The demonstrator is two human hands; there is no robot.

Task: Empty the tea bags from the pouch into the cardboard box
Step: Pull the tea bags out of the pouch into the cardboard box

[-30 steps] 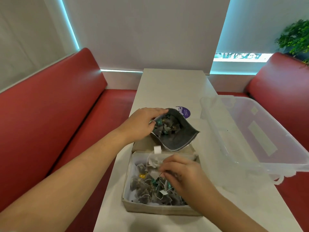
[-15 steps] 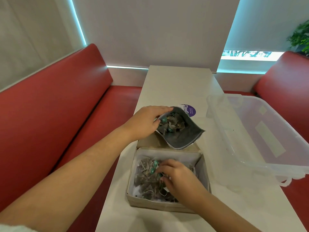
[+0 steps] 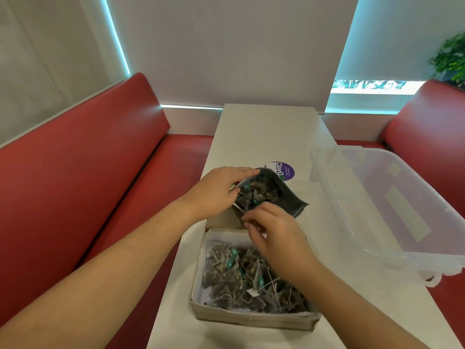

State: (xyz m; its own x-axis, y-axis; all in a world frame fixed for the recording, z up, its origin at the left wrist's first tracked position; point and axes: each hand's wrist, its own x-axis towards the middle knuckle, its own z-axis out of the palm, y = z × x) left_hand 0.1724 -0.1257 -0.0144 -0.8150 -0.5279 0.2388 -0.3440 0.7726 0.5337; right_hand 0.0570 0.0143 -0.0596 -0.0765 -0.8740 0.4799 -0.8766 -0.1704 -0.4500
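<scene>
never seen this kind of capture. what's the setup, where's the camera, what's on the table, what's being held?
No robot: a person wears one wide-angle camera on the head, looking forward and down, so the two bare arms coming in from below are theirs. It is the only view. The left hand grips the rim of a dark pouch, holding its mouth open; pyramid tea bags show inside. The right hand has its fingers curled at the pouch's mouth; whether it pinches a bag I cannot tell. Nearer the camera, an open cardboard box holds a pile of more tea bags. The box stands on a pale table, with a clear plastic tub to the right, a purple sticker behind the pouch and red bench seats on both sides.
</scene>
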